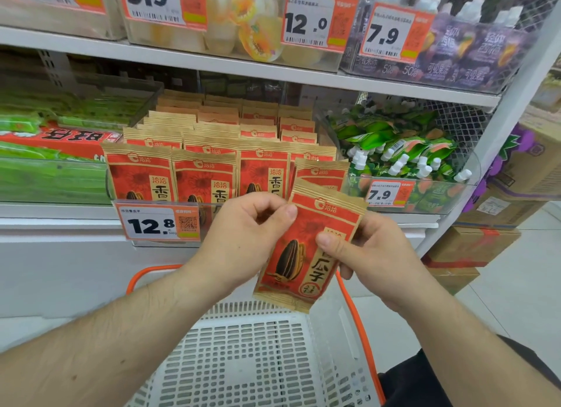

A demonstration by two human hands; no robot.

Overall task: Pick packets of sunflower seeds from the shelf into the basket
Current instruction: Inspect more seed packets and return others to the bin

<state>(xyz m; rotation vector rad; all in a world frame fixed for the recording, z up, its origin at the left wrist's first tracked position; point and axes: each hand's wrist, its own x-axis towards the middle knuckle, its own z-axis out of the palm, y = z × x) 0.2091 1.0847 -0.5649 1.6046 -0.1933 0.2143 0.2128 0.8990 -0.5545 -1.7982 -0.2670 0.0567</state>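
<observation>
Basket: the basket (258, 355), white mesh with an orange rim, fills the lower centre of the frame, directly under the hands; no packet shows inside the part in view.
Left hand: the left hand (243, 224) sits centre frame, fingers curled, thumb tip pinching the upper left edge of the packet.
Right hand: the right hand (373, 249) is just right of centre, thumb across the packet's face, fingers wrapped behind its right edge.
Packet: the packet (306, 249) hangs between both hands, off the shelf, its bottom corner over the basket's far rim.
Long axis: near upright, top leaning toward the upper right, bottom pointing down-left at the basket.
Key relation: the basket lies straight below and toward the viewer from the packet; both hands are equally near, the right with the fuller hold, so lowering it looks like the next move.
Shelf: the shelf bin (212, 151), mid frame behind the hands, holds rows of matching packets standing upright.
</observation>
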